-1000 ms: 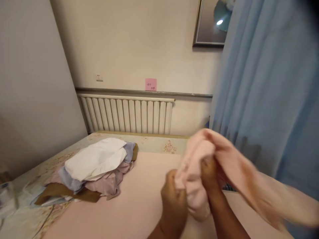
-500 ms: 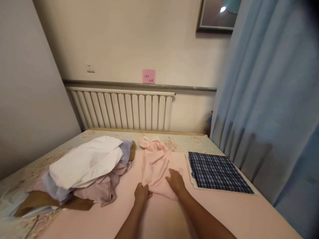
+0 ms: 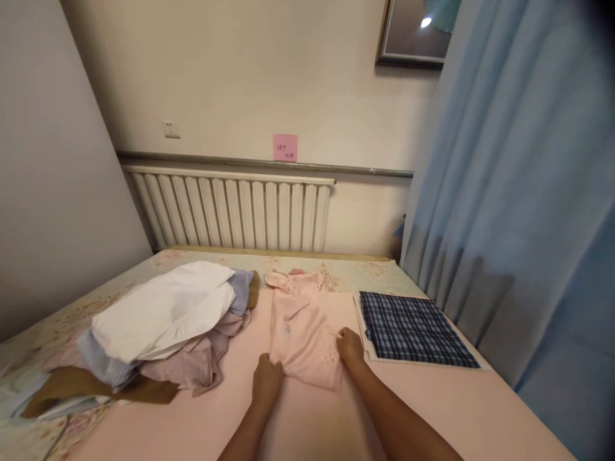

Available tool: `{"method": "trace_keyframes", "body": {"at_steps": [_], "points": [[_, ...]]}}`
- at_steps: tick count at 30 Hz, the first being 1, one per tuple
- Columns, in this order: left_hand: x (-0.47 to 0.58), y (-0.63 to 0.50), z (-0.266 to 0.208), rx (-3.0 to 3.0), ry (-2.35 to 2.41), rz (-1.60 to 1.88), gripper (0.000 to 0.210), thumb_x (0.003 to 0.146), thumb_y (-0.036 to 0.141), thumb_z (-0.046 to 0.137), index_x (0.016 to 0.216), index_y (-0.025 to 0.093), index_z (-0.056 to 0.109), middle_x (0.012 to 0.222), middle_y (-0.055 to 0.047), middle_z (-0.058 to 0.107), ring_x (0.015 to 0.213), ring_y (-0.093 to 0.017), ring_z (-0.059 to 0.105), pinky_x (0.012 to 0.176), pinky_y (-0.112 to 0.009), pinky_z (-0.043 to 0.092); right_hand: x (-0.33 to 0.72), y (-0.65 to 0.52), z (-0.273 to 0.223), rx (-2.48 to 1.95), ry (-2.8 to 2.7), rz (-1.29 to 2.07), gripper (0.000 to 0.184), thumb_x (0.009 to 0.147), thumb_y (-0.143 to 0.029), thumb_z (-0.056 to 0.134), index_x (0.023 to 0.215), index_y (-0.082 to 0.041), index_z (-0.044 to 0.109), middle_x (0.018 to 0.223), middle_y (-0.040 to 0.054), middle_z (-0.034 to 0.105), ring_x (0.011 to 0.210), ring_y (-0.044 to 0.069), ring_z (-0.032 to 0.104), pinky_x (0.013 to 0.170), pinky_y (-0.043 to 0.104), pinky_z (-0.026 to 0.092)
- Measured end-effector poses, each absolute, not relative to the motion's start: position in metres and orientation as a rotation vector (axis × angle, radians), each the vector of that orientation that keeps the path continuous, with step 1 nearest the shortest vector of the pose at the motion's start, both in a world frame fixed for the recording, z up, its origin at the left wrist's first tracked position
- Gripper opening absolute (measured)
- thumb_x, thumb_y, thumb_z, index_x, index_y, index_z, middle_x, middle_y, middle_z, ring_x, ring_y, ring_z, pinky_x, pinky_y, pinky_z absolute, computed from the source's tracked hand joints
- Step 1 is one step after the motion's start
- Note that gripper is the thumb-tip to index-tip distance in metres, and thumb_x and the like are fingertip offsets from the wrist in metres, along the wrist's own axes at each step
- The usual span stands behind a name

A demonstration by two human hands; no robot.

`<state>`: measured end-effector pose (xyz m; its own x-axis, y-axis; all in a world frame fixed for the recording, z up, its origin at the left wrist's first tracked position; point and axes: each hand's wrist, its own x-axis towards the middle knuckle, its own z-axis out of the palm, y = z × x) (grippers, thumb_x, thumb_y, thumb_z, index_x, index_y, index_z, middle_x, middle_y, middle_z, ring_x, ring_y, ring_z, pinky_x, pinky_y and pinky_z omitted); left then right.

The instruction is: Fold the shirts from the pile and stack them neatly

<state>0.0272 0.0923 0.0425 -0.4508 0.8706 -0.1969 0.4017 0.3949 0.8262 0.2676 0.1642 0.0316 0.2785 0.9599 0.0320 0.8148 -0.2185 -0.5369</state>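
Spread flatter than half a second ago, the pink top (image 3: 300,342) has its near right corner out, the right hand (image 3: 350,347) now at its right edge. On the bed (image 3: 413,400), left to right: a heap of clothes (image 3: 189,368) under a white garment (image 3: 166,314); the left hand (image 3: 267,381), fingers curled at the top's near left corner; the top itself, collar far; the right hand, fingers bent — whether either hand grips, I cannot tell — then folded navy plaid cloth (image 3: 418,330).
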Motion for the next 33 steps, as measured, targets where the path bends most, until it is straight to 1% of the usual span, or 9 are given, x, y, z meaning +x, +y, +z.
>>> {"method": "trace_keyframes", "body": {"at_steps": [3,5,7,11,15,21,25,29,33], "points": [[0.020,0.101,0.056,1.306,2.092,0.963,0.049,0.079,0.027,0.054,0.124,0.011,0.045,0.135,-0.023,0.047,0.131,-0.034,0.039,0.103,-0.046,0.034,0.270,0.162,0.040,-2.031,-1.583,0.441,0.022,0.078,-0.011,0.043,0.076,-0.019,0.064,0.084,0.0056,0.068,0.082,0.017,0.061,0.070,0.025,0.038],[0.017,0.113,0.063,1.402,2.076,0.973,0.053,0.080,0.027,0.052,0.130,0.010,0.042,0.140,-0.022,0.042,0.136,-0.034,0.030,0.109,-0.046,0.024,0.270,0.161,0.045,-1.993,-1.556,0.449,0.021,0.078,-0.013,0.043,0.076,-0.019,0.063,0.087,0.0061,0.067,0.084,0.018,0.060,0.071,0.025,0.038],[0.017,0.131,0.068,1.458,2.029,0.972,0.054,0.081,0.027,0.053,0.130,0.008,0.043,0.139,-0.021,0.044,0.135,-0.032,0.032,0.109,-0.042,0.023,0.269,0.159,0.047,-1.966,-1.510,0.475,0.019,0.077,-0.013,0.044,0.076,-0.019,0.062,0.089,0.0066,0.067,0.085,0.018,0.059,0.071,0.024,0.039],[0.019,0.166,0.076,1.447,1.940,0.975,0.058,0.078,0.025,0.056,0.131,0.006,0.042,0.131,-0.021,0.053,0.124,-0.029,0.047,0.101,-0.036,0.034,0.260,0.156,0.048,-1.906,-1.409,0.627,0.014,0.072,-0.016,0.050,0.079,-0.017,0.061,0.074,0.0033,0.065,0.067,0.016,0.059,0.058,0.022,0.041],[0.019,0.175,0.087,1.386,1.824,0.998,0.055,0.072,0.015,0.057,0.126,0.012,0.049,0.120,-0.014,0.062,0.112,-0.024,0.057,0.092,-0.030,0.041,0.251,0.146,0.063,-1.728,-1.419,0.775,0.023,0.070,-0.018,0.049,0.089,-0.016,0.061,0.069,-0.0006,0.063,0.057,0.014,0.056,0.051,0.021,0.041],[-0.010,0.110,0.095,1.385,1.566,0.958,0.024,0.065,0.018,0.061,0.088,0.017,0.065,0.082,-0.002,0.071,0.078,-0.018,0.064,0.070,-0.026,0.048,0.261,0.057,0.058,-1.387,-1.639,0.905,0.011,0.069,-0.031,0.056,0.064,-0.022,0.061,0.072,0.0018,0.063,0.076,0.019,0.057,0.069,0.027,0.046],[-0.050,0.065,0.087,1.473,1.184,0.728,0.009,0.062,0.026,0.067,0.066,0.018,0.064,0.073,-0.001,0.069,0.074,-0.018,0.063,0.074,-0.028,0.047,0.270,-0.022,0.020,-1.343,-1.823,1.181,0.010,0.068,-0.037,0.061,0.062,-0.030,0.064,0.066,0.0021,0.062,0.072,0.023,0.061,0.061,0.031,0.048],[-0.070,0.046,0.075,1.237,1.540,0.866,0.015,0.061,0.033,0.065,0.067,0.020,0.060,0.063,0.002,0.063,0.068,-0.018,0.061,0.065,-0.027,0.047,0.278,-0.052,0.013,-1.366,-1.844,1.171,0.007,0.066,-0.036,0.062,0.062,-0.031,0.065,0.062,0.0013,0.062,0.071,0.023,0.062,0.062,0.031,0.048],[-0.053,0.027,0.060,1.039,1.799,0.953,0.020,0.066,0.040,0.060,0.066,0.021,0.053,0.055,0.003,0.057,0.061,-0.018,0.060,0.055,-0.027,0.046,0.288,-0.040,0.021,-1.469,-1.759,0.875,0.017,0.076,-0.030,0.048,0.074,-0.026,0.065,0.075,0.0020,0.067,0.076,0.021,0.062,0.071,0.030,0.046]]}}
